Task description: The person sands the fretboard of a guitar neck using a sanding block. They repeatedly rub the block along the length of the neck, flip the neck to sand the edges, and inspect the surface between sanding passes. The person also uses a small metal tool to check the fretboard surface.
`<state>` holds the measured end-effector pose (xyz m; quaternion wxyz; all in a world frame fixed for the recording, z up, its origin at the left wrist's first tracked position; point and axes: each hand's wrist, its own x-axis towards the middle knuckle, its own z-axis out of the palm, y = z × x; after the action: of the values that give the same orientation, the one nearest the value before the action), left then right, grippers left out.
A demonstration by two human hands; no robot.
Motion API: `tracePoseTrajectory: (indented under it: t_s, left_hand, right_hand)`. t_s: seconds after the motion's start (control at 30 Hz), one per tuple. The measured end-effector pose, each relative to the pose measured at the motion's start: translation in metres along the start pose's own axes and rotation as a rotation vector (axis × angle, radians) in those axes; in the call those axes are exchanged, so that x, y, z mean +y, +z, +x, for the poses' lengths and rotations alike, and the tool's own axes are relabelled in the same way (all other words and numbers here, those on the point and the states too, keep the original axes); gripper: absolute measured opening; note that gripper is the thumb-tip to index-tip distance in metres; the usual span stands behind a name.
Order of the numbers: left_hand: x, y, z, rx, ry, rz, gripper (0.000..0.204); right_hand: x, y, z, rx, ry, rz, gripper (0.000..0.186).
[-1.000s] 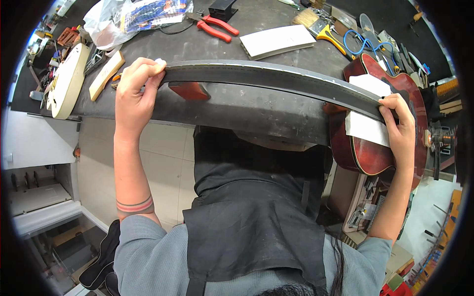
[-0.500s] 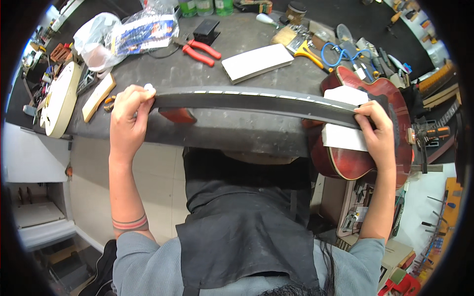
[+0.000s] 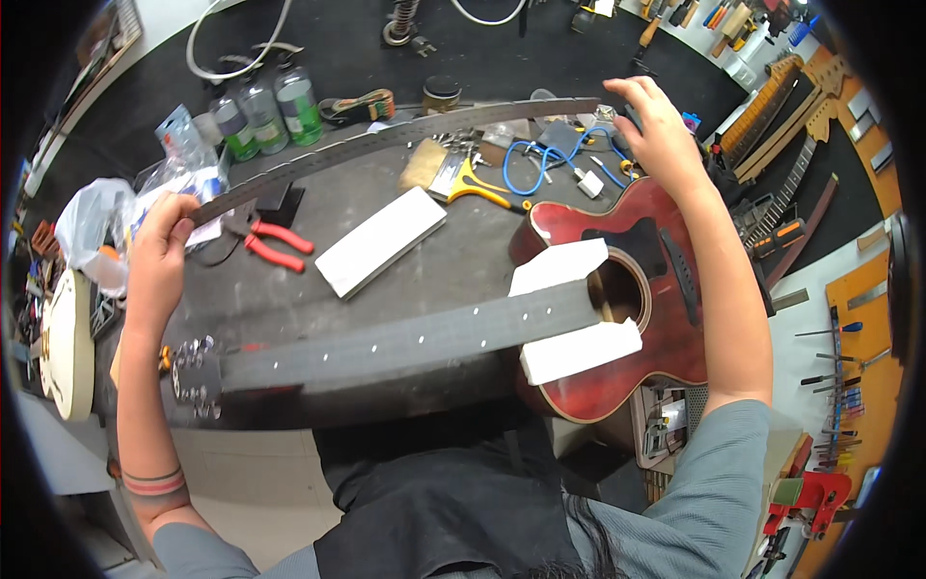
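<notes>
At the far left is a cream guitar body (image 3: 72,347). Above it, a white plastic bag (image 3: 94,230) sits on the table (image 3: 280,301). The left hand (image 3: 159,256), also on the left side, is pinched tight on one end of a long dark straightedge (image 3: 386,136). The straightedge goes up across the frame, from the left to the upper right of the middle. Three spray bottles (image 3: 258,116) stand at the upper left, and pliers (image 3: 280,234) with red handles lie below them. A white block (image 3: 381,241) lies near the middle. Next comes a brush (image 3: 463,183) with a yellow handle, then a blue cable (image 3: 521,179). A red guitar (image 3: 666,333) lies right of the middle, and its dotted neck points left. White sheets (image 3: 584,352) lie on both sides of the neck. At the upper right, the right hand (image 3: 666,140) has its fingers and thumb apart, near the straightedge's other end. I cannot tell if they touch.
</notes>
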<state>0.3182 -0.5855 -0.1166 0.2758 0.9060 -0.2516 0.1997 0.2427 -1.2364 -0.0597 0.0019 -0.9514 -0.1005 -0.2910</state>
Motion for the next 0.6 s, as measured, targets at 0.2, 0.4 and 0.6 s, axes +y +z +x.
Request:
tracePoseTrajectory:
  t_s: [0.2,0.4,0.6]
  left_hand:
    - [-0.029,0.026,0.031,-0.076,-0.037,0.012,0.015]
    - [-0.02,0.051,0.057,-0.232,-0.054,0.05,0.016]
    - [-0.03,0.07,0.07,-0.431,-0.142,0.093,0.013]
  right_hand:
    - [0.081,0.041,-0.018,-0.515,0.381,0.1,0.022]
    - [0.047,0.131,0.001,-0.768,0.097,-0.019,0.034]
    - [0.048,0.163,0.013,-0.744,-0.222,-0.182,0.023]
